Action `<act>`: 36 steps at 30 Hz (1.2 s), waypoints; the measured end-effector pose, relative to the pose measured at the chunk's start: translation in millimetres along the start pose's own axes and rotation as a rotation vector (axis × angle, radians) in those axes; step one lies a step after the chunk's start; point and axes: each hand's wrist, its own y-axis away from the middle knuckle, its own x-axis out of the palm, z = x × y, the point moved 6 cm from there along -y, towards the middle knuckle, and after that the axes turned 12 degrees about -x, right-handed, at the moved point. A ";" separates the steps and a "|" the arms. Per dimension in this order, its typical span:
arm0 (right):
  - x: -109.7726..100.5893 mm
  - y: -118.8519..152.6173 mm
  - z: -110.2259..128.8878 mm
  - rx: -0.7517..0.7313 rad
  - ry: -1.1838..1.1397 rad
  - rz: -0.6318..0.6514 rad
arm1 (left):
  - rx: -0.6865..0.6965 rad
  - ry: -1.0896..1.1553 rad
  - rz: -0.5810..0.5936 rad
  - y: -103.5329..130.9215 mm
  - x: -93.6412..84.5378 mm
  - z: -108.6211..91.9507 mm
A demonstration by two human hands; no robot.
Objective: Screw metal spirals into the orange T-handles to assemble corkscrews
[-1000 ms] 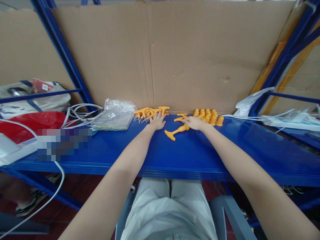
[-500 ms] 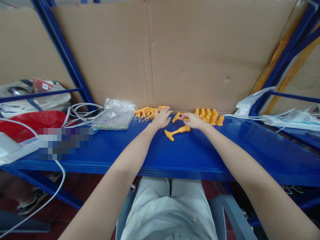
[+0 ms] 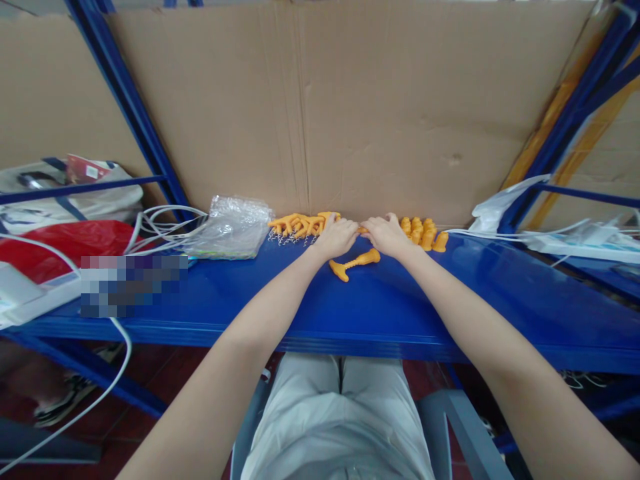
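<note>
Both my hands meet at a yellow T-shaped piece (image 3: 362, 229), mostly covered by the fingers. My left hand (image 3: 339, 238) is closed on its left end, and my right hand (image 3: 384, 235) is closed on its right end. In front of them on the blue table lies a yellow T-shaped tool (image 3: 354, 264) with a ridged shaft. Left of my left hand is a pile of yellow handles with metal spirals (image 3: 295, 227). Rows of yellow cylindrical caps (image 3: 425, 233) stand just right of my right hand.
On the blue table (image 3: 370, 313), clear plastic bags (image 3: 230, 230) lie left of the pile, with white cables (image 3: 150, 227) and a red bag (image 3: 70, 247) farther left. Cardboard (image 3: 375, 113) rises behind. A white power strip (image 3: 585, 245) is at the right.
My left hand has moved right from the pile to the yellow piece at my right hand and closed on it. My right hand has stayed near the same place.
</note>
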 end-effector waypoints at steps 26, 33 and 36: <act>-31.2 46.9 -98.8 0.613 -0.021 -0.251 | -0.629 0.530 -0.111 -9.3 7.7 79.4; -34.3 43.3 -89.8 0.750 -0.051 -0.064 | -0.636 0.621 -0.143 -9.0 10.3 80.0; -40.2 47.7 -89.7 0.796 0.022 0.017 | -0.638 0.643 -0.132 -11.5 17.6 78.3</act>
